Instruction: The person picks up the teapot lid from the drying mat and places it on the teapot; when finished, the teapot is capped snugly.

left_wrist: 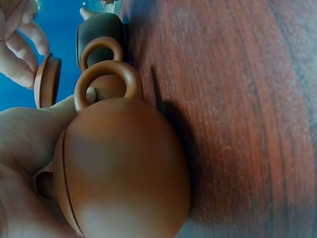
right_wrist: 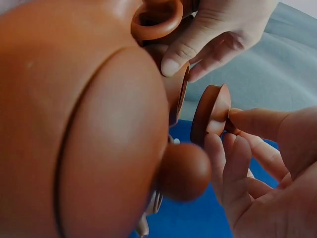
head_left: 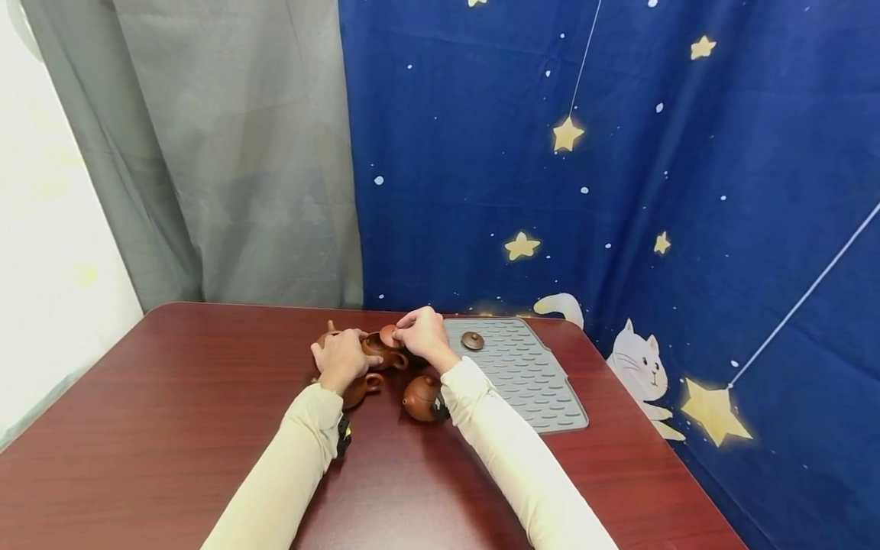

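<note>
My left hand (head_left: pixel 340 360) holds a lidless brown clay teapot (head_left: pixel 374 350); in the right wrist view its thumb (right_wrist: pixel 173 64) lies on the pot's side near the rim. Beside that opening, my right hand (head_left: pixel 424 334) pinches a round clay lid (right_wrist: pixel 210 114) by its knob, tilted on edge and apart from the pot. A lidded teapot (left_wrist: pixel 129 163) stands close under my left wrist. Another lidded teapot (head_left: pixel 419 399) sits below my right wrist. One more teapot (head_left: pixel 325 336) is partly hidden behind my left hand.
A grey drying mat (head_left: pixel 529 382) lies at the right with a darker lid (head_left: pixel 472 341) on it. A dark teapot (left_wrist: pixel 101 37) stands beyond the lidless one, mostly covered by my right hand in the head view. The table (head_left: pixel 172 405) ends at curtains.
</note>
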`<state>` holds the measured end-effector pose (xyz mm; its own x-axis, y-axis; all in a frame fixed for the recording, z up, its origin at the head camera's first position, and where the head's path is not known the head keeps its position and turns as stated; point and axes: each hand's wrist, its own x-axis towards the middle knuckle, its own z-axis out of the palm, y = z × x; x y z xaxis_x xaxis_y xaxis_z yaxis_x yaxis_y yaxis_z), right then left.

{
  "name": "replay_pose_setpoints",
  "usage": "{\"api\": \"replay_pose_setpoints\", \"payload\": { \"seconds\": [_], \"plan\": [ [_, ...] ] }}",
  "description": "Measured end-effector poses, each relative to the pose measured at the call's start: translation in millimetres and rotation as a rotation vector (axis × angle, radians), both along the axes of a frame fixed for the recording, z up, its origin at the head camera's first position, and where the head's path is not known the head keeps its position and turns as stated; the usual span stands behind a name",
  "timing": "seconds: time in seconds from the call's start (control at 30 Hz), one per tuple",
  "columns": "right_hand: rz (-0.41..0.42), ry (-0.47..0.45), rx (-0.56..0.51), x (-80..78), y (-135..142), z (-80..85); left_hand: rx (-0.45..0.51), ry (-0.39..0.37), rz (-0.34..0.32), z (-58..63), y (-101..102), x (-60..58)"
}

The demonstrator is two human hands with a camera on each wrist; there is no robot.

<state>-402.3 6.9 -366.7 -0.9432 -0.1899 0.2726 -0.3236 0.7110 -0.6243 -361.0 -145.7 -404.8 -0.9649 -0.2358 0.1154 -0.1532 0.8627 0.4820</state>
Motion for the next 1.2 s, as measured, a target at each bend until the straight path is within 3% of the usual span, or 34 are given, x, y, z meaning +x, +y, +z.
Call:
{"api": "replay_pose_setpoints", "payload": {
  "seconds": [0.5,0.87,1.2],
  "plan": [
    [-0.055,-0.075,0.017,-7.5,-21.5,-6.9,-0.006,-0.01,-0.002,0.3,-0.7,-0.8],
    [-0.038,-0.088,0.055,-12.3,-28.5,-11.1,-0.021,-0.016,0.016,1.1,-0.6,-1.8],
    [-0.027,-0.111,0.09,-13.1,-32.8,-13.8,-0.003,-0.027,0.022,-1.5,-4.0,-9.8]
  ]
}}
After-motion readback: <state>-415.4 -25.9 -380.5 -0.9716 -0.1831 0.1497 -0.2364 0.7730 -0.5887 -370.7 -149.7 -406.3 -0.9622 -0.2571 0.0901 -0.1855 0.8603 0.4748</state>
